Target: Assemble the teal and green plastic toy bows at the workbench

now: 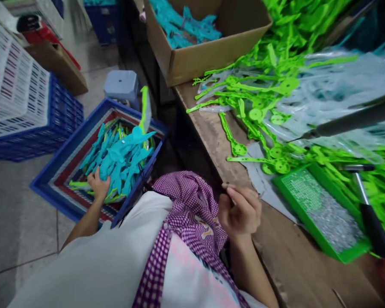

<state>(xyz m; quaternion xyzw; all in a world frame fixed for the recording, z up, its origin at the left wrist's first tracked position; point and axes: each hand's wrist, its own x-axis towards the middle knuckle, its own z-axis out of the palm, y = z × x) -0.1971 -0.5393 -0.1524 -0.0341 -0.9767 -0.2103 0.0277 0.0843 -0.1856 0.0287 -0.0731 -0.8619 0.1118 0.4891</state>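
We see the teal pieces heaped in the blue basket, where the left hand touches their edge with fingers partly spread; whether it grips one, we cannot tell. The right hand is curled, thumb near forefinger (maybe pinching something small and dark, but we cannot be sure). We judge the pieces light, rather stiff plastic, smooth and slightly slippery, so we would take them by the thicker body, not the thin pointed ends.
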